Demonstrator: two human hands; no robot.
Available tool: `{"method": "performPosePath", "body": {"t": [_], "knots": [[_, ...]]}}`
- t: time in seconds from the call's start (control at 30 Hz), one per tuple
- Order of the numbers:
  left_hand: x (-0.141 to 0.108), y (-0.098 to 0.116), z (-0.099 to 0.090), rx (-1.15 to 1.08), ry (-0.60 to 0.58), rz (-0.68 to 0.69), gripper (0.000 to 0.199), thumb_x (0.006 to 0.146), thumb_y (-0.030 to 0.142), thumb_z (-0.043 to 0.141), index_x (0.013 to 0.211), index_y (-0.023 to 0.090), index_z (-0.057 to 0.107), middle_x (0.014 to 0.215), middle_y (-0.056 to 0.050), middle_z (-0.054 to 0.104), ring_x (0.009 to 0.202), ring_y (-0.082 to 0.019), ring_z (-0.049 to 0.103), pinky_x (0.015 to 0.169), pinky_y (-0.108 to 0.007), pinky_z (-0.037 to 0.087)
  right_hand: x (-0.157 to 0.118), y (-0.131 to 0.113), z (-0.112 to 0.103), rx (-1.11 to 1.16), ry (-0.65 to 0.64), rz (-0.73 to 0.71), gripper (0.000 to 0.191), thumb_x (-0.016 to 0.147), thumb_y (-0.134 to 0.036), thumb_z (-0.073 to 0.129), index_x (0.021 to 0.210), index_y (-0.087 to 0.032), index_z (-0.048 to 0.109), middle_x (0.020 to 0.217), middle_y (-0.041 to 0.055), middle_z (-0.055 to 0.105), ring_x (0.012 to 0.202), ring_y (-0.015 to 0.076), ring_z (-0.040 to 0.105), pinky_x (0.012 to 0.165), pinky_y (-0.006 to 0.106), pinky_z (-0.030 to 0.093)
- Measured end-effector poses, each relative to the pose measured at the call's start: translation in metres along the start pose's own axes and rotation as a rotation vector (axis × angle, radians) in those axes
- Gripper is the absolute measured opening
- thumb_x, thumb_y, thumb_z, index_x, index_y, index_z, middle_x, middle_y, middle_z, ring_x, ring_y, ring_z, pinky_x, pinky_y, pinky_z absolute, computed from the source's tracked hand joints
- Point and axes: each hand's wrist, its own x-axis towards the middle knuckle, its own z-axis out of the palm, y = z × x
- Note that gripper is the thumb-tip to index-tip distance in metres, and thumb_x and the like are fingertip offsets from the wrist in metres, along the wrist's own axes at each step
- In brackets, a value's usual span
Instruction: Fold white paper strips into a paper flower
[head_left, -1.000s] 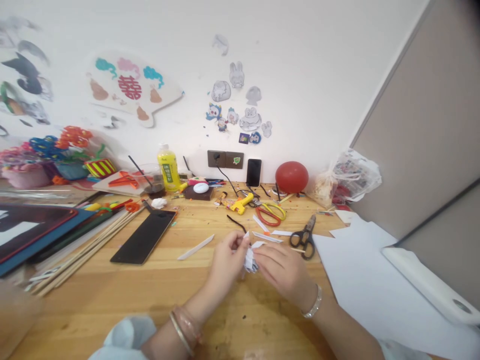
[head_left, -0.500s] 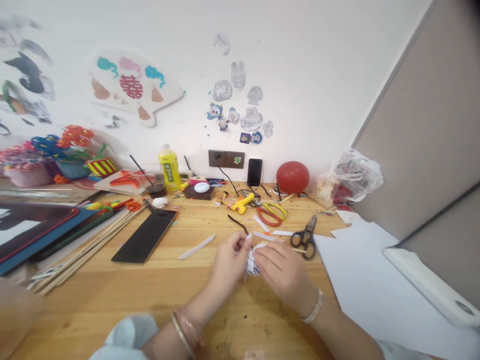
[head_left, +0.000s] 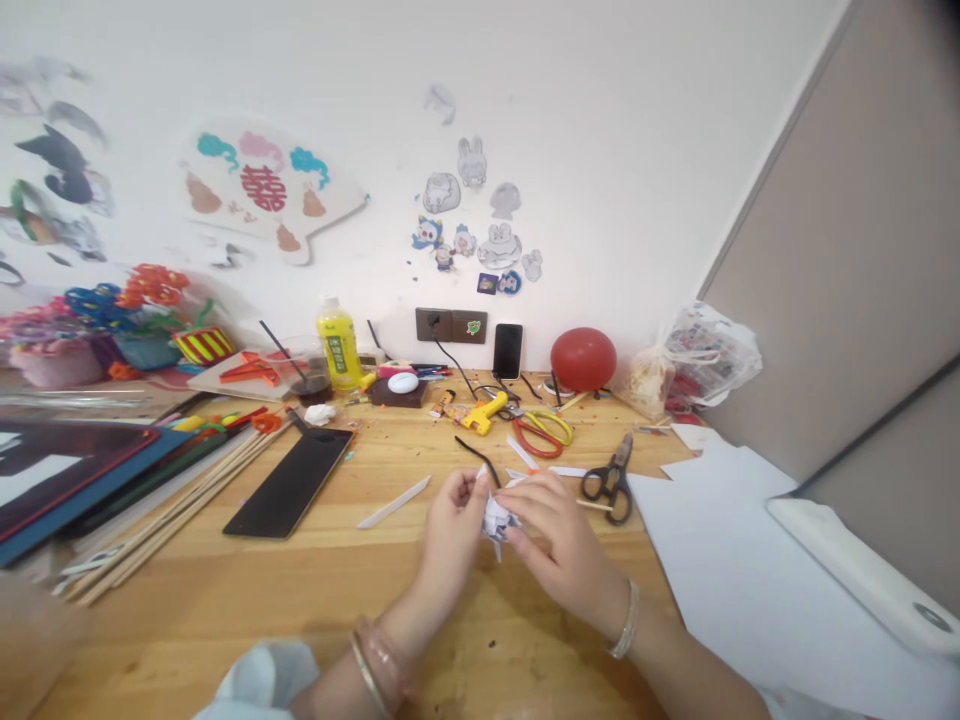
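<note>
One pale wooden table (head_left: 300, 600), carrying the items below. Large white paper sheets (head_left: 739, 560) lie at its right side; exact count unclear from overlap. One flat black rectangular slab (head_left: 291, 482), left of the hands. Two hands: left hand (head_left: 454, 520), grip closed in a pinch on one small, many-folded white paper piece (head_left: 496, 522); right hand (head_left: 559, 535), grip partly open, thumb and fingers apart, touching its right side. Paper piece is between the hands, over the table. One round red balloon (head_left: 583, 359), near the wall. One yellow bottle (head_left: 339, 345), upright. One pair of black-handled scissors (head_left: 609, 482), beyond the right hand. One yellow glue gun (head_left: 484, 413). White paper strips: one (head_left: 394, 503) left of the left hand, at least two beyond the right.
</note>
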Motion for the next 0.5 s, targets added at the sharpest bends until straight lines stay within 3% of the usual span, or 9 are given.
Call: {"method": "performPosePath", "body": {"t": [0.2, 0.37, 0.5], "knots": [[0.0, -0.002, -0.002, -0.17, 0.037, -0.161, 0.027, 0.062, 0.037, 0.067, 0.063, 0.016, 0.051, 0.052, 0.005, 0.054, 0.048, -0.009, 0.048, 0.049, -0.02, 0.038, 0.001, 0.004, 0.003, -0.1, -0.007, 0.011, 0.036, 0.081, -0.035, 0.056, 0.113, -0.018, 0.055, 0.11, 0.0084, 0.06, 0.102, 0.0242, 0.047, 0.09, 0.043, 0.038], [-0.012, 0.005, 0.003, -0.372, -0.12, -0.37, 0.024, 0.064, 0.033, 0.069, 0.074, 0.015, 0.057, 0.074, -0.003, 0.065, 0.068, -0.016, 0.06, 0.062, -0.027, 0.046, 0.003, 0.012, 0.009, -0.133, 0.046, 0.079, 0.024, 0.087, -0.025, 0.046, 0.108, -0.019, 0.058, 0.108, 0.008, 0.06, 0.102, 0.0236, 0.047, 0.09, 0.043, 0.039], [-0.017, 0.006, 0.007, -0.478, -0.135, -0.382, 0.026, 0.065, 0.027, 0.071, 0.087, 0.02, 0.058, 0.091, -0.003, 0.067, 0.084, -0.017, 0.061, 0.075, -0.028, 0.045, 0.001, 0.016, 0.011, -0.147, 0.082, 0.134, 0.028, 0.088, -0.022, 0.043, 0.112, -0.017, 0.055, 0.114, 0.0103, 0.057, 0.108, 0.024, 0.045, 0.092, 0.044, 0.039]]}}
